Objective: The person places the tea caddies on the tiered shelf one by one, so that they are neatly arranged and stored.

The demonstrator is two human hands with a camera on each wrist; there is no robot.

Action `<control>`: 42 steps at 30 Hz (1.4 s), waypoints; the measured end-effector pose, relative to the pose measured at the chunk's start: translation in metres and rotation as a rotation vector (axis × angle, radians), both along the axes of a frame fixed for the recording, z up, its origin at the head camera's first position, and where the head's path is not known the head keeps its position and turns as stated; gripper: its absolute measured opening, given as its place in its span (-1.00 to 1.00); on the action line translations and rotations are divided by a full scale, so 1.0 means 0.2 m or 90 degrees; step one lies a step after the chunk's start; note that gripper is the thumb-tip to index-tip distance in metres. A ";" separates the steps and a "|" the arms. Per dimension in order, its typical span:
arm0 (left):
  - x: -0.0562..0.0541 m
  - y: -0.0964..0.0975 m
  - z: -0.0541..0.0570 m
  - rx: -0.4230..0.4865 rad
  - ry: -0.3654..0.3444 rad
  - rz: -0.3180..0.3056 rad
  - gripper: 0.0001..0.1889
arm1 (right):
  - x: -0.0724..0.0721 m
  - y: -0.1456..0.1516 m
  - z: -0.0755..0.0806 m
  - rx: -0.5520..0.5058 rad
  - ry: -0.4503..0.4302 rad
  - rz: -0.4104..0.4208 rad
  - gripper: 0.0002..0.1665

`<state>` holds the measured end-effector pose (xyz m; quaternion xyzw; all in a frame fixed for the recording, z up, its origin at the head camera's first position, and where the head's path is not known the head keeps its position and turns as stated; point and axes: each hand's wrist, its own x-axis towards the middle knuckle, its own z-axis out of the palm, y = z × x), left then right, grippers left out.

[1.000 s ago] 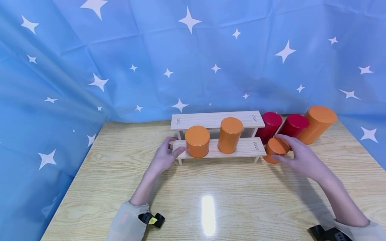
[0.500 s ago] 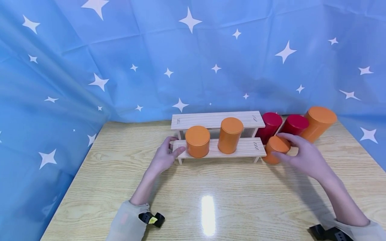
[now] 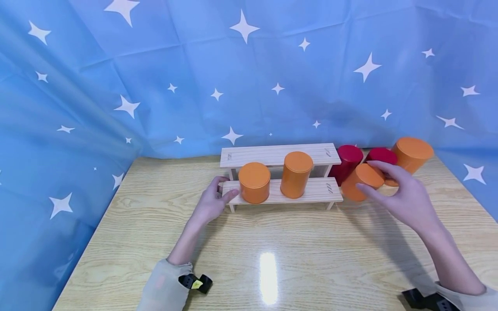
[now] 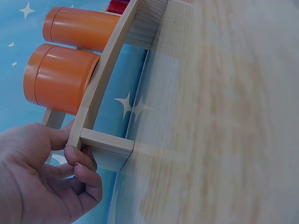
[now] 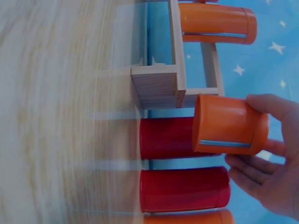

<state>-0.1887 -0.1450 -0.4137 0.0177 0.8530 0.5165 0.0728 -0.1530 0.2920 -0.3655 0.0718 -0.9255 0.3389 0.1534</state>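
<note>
My right hand (image 3: 406,199) pinches a glossy orange cylinder (image 3: 355,185) above the wood-grained desk (image 3: 311,246). My left hand (image 3: 211,204) grips a pale two-step wooden rack (image 3: 275,192) at its left edge.

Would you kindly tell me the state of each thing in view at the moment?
Rack: standing on the table
Raised orange canister: lidded, off the table
Left grip: pinching the lower shelf at its left end
Right grip: holding the raised canister
Wider shelf canister: lidded, upright
Narrower shelf canister: lidded, upright
Red canister nearest the rack: upright
Other red canister: upright
Far-right orange canister: upright, partly hidden
Backdrop: hanging, creased
</note>
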 end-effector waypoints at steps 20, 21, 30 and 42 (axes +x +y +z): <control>0.00 -0.01 0.00 0.000 -0.001 0.005 -0.44 | 0.01 -0.20 0.00 0.021 0.094 0.080 -0.22; 0.00 0.00 0.00 0.001 -0.001 0.005 -0.44 | 0.01 -0.20 0.00 0.019 0.095 0.084 -0.22; 0.01 0.00 0.01 0.007 -0.003 0.012 -0.44 | -0.03 -0.26 -0.01 0.021 0.095 0.122 -0.22; 0.00 0.01 0.00 -0.001 0.001 0.016 -0.45 | -0.07 -0.31 -0.03 0.013 0.085 0.136 -0.24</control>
